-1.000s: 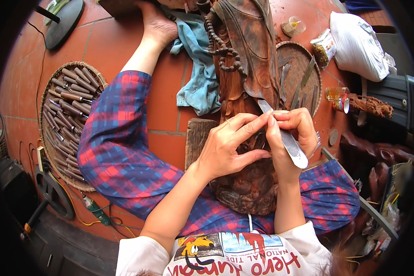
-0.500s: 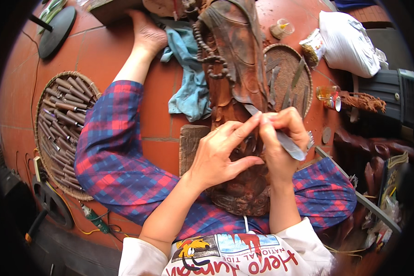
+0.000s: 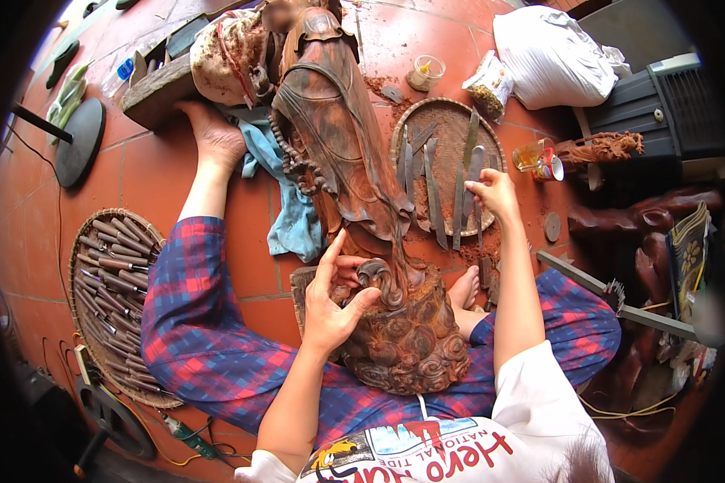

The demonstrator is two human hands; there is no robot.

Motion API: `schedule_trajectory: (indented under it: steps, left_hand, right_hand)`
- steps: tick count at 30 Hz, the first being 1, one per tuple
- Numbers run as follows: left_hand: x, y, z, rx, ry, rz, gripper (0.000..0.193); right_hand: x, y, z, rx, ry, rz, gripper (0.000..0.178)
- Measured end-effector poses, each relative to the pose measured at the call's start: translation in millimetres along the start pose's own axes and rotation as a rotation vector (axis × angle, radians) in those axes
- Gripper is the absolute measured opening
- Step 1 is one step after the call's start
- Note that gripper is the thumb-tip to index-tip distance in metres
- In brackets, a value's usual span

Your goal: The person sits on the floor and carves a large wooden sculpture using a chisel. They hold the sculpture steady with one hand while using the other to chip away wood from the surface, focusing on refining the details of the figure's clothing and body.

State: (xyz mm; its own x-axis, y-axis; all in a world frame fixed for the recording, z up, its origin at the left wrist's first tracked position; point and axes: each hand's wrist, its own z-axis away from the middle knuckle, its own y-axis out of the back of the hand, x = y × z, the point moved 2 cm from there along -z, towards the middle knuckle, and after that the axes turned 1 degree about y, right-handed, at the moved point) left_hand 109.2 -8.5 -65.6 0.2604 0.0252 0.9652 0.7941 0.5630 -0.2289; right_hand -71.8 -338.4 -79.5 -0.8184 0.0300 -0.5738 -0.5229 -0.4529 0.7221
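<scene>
A carved reddish-brown wooden statue [image 3: 330, 137] lies between my legs, its base of rounded curls [image 3: 403, 346] toward me. My left hand [image 3: 334, 310] is at the lower robe, fingers and thumb spread around a carved scroll, holding no tool. To the right, my right hand [image 3: 495, 193] pinches the end of a flat metal blade [image 3: 476, 161] over a round woven tray [image 3: 499, 149]. Several other long, flat metal blades [image 3: 432, 181] lie in that tray. Whether the pinched blade rests on the tray I cannot tell.
At left, a basket [image 3: 165, 398] holds several wooden-handled carving tools [image 3: 109, 302]. A blue cloth [image 3: 294, 229] lies beside the statue. A glass jar [image 3: 425, 72], a white sack [image 3: 552, 60] and a glass of amber liquid [image 3: 528, 154] stand beyond the tray. A green power tool [image 3: 187, 437] lies lower left.
My right hand has moved off the statue with its blade, out to the tray on the right. The left hand has drawn back slightly and its fingers have spread. The view has shifted.
</scene>
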Motion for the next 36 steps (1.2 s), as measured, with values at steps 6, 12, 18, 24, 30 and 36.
schedule_trajectory:
  steps: [6, 12, 18, 24, 30, 36]
  left_hand:
    - [-5, -2, 1, 0.026, 0.070, 0.122, 0.087]
    - [-10, -2, 3, 0.084, 0.054, 0.026, 0.080]
    - [-9, -4, 4, 0.086, 0.071, 0.059, 0.079]
    - [-12, -5, 3, 0.073, 0.085, 0.084, 0.078]
    - [-10, -3, 3, 0.087, 0.071, 0.090, 0.079]
    - [-8, -6, 2, 0.085, 0.087, 0.121, 0.080]
  right_hand:
    - [71, -61, -65, 0.104, -0.079, 0.275, 0.028]
    - [57, -79, -58, 0.318, 0.050, 0.196, 0.024]
    - [66, -64, -50, 0.272, 0.016, -0.015, 0.016]
    - [137, -24, -52, 0.395, -0.200, -0.315, 0.013]
    - [166, 6, -52, 0.439, -0.323, -0.139, 0.011]
    - [189, 11, -60, 0.521, -0.257, 0.018, 0.013]
